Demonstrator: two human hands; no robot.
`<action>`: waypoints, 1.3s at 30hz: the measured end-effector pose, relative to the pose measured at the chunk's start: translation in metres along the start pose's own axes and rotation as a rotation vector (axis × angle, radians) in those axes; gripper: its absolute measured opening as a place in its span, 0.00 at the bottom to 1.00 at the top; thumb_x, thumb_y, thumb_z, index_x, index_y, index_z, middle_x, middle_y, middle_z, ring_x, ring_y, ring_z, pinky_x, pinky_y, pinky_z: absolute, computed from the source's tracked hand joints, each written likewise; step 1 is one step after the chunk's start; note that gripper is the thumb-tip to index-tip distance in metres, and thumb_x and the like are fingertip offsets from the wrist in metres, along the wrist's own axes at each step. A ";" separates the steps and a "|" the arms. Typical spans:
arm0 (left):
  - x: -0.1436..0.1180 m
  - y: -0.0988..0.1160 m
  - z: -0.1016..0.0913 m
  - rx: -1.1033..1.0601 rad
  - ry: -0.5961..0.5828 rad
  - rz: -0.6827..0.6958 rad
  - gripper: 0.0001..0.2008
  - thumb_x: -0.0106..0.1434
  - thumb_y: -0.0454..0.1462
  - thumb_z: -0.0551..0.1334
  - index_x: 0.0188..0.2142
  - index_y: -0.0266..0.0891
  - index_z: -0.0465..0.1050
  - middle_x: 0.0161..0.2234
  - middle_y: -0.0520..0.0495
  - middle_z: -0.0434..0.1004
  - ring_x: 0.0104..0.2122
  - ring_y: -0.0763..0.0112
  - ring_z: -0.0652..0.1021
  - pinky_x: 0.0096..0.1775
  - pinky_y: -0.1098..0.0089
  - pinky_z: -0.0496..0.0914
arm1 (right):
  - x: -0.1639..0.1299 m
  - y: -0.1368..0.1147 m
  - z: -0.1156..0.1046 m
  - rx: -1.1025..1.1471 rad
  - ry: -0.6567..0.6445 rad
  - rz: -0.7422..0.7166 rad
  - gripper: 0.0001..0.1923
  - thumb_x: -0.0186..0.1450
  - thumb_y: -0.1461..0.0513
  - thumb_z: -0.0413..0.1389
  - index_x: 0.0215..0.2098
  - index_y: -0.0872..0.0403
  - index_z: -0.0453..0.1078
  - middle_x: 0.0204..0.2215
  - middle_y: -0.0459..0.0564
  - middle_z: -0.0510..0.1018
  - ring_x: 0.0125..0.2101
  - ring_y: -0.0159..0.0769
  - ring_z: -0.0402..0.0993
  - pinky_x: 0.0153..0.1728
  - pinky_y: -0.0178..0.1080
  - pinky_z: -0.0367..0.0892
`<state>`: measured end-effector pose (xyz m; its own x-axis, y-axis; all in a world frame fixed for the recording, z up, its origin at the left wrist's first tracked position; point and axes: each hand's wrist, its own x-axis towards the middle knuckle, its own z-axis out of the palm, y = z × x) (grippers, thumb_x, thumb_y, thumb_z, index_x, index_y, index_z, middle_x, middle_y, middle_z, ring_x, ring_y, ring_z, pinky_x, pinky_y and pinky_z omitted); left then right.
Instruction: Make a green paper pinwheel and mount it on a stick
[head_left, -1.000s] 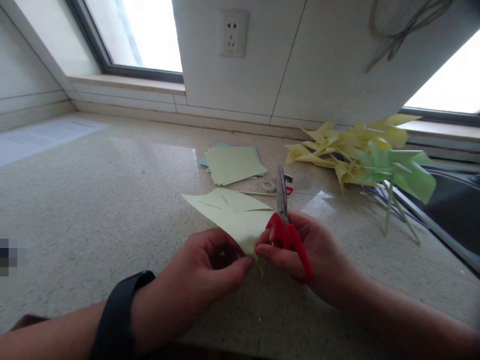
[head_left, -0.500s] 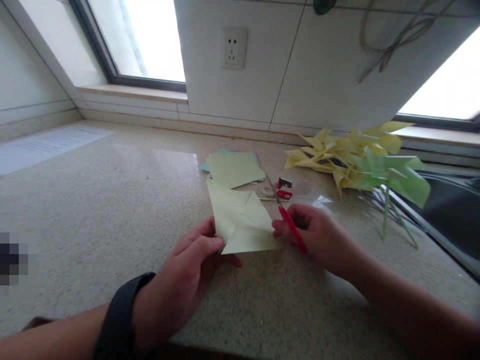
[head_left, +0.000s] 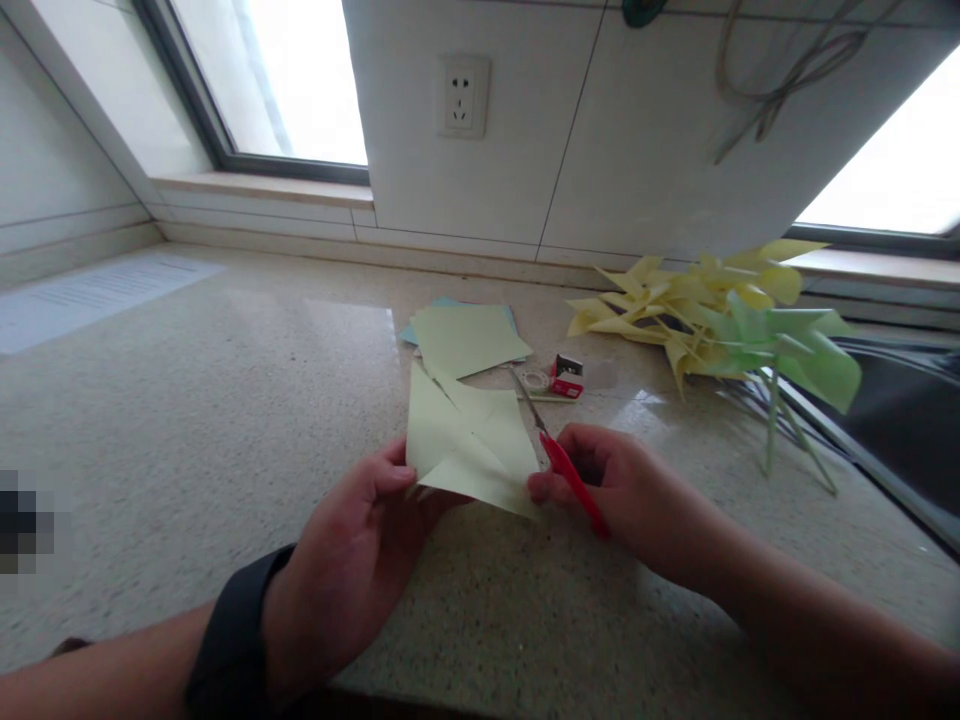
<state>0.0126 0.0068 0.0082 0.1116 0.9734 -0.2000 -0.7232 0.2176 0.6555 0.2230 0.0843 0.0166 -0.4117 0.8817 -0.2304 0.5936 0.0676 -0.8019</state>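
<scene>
A pale yellow-green sheet of paper (head_left: 469,425), with slits running inward from its corners, is held above the counter. My left hand (head_left: 367,530) pinches its left edge between thumb and fingers. My right hand (head_left: 611,475) is closed around red-handled scissors (head_left: 574,485), whose blades point away toward the stack. Its fingertips also touch the paper's lower right corner. Just beyond lies a stack of coloured paper squares (head_left: 472,338), yellow-green on top and blue beneath. Beside the scissor tips are a roll of clear tape (head_left: 535,381) and a small red box (head_left: 568,375).
Yellow paper pinwheels (head_left: 645,300) and a green pinwheel (head_left: 814,355) on sticks lie at the right, beside the dark sink (head_left: 907,420). A printed sheet (head_left: 97,295) rests on the speckled counter (head_left: 262,400) at far left. A wall socket (head_left: 463,97) is behind.
The held paper has turned and shifted slightly left, so a different slit now faces away from me. My right hand has moved a little left and nearer with the scissors.
</scene>
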 end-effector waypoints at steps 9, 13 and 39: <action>-0.004 0.002 0.001 -0.024 -0.019 -0.014 0.14 0.57 0.36 0.57 0.37 0.40 0.80 0.31 0.46 0.83 0.40 0.57 0.82 0.43 0.63 0.74 | 0.001 0.004 0.003 -0.125 0.097 -0.029 0.18 0.59 0.49 0.63 0.27 0.53 0.66 0.23 0.45 0.72 0.25 0.32 0.62 0.24 0.36 0.57; -0.006 0.003 -0.004 -0.045 -0.036 -0.026 0.15 0.56 0.36 0.57 0.37 0.39 0.81 0.29 0.47 0.82 0.34 0.60 0.82 0.38 0.67 0.74 | 0.000 0.003 0.003 -0.099 0.046 -0.006 0.20 0.61 0.46 0.60 0.28 0.53 0.68 0.23 0.45 0.71 0.24 0.31 0.61 0.22 0.35 0.55; -0.003 -0.013 -0.002 0.538 0.009 -0.070 0.14 0.61 0.47 0.69 0.36 0.38 0.80 0.33 0.45 0.83 0.33 0.66 0.79 0.38 0.69 0.70 | -0.016 -0.016 0.018 0.396 -0.019 -0.097 0.16 0.56 0.56 0.68 0.28 0.53 0.66 0.23 0.42 0.73 0.22 0.28 0.66 0.23 0.32 0.63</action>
<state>0.0204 0.0007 -0.0017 0.1394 0.9552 -0.2612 -0.2630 0.2900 0.9202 0.2074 0.0607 0.0228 -0.4676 0.8711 -0.1503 0.2409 -0.0380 -0.9698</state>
